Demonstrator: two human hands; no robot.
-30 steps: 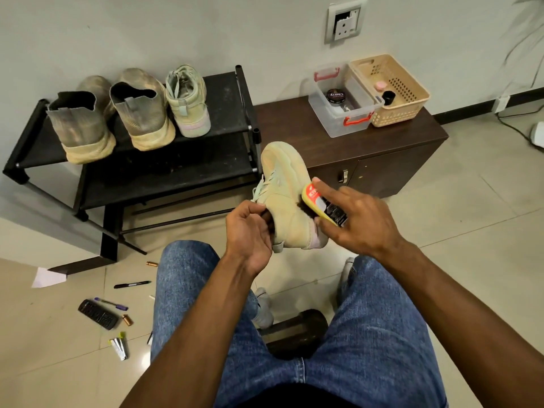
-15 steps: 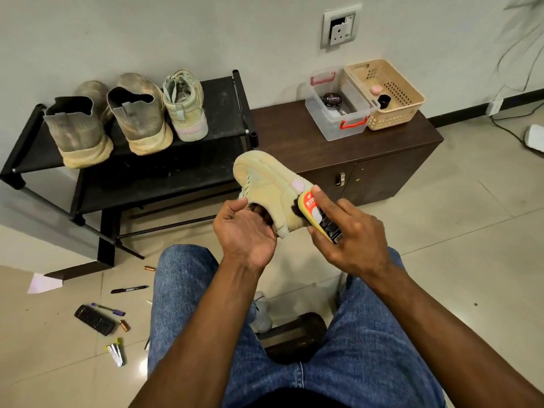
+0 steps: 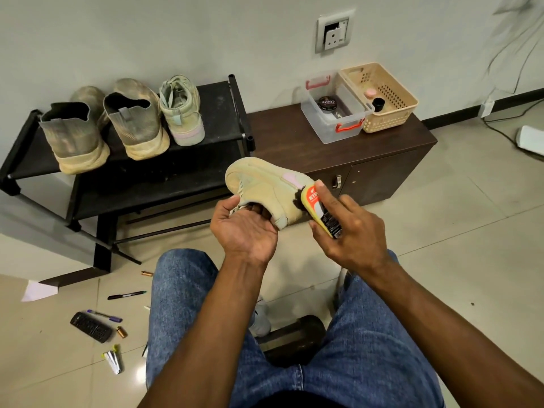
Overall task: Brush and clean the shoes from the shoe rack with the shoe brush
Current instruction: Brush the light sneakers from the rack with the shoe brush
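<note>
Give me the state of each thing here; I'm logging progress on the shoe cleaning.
Held shoe: off the rack, tipped on its side, gripped by the left hand.
Brush: in the right hand, bristles against the shoe's heel.
Three shoes: upright on the rack.
Clear box: open, polish tin inside.
Basket: open.

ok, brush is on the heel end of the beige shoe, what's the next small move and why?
Probably stroke the shoe brush along the heel side toward the toe. Its dark bristles already touch the beige shoe near the pink patch, the right hand grips it, and the left hand steadies the shoe at its opening.
</note>
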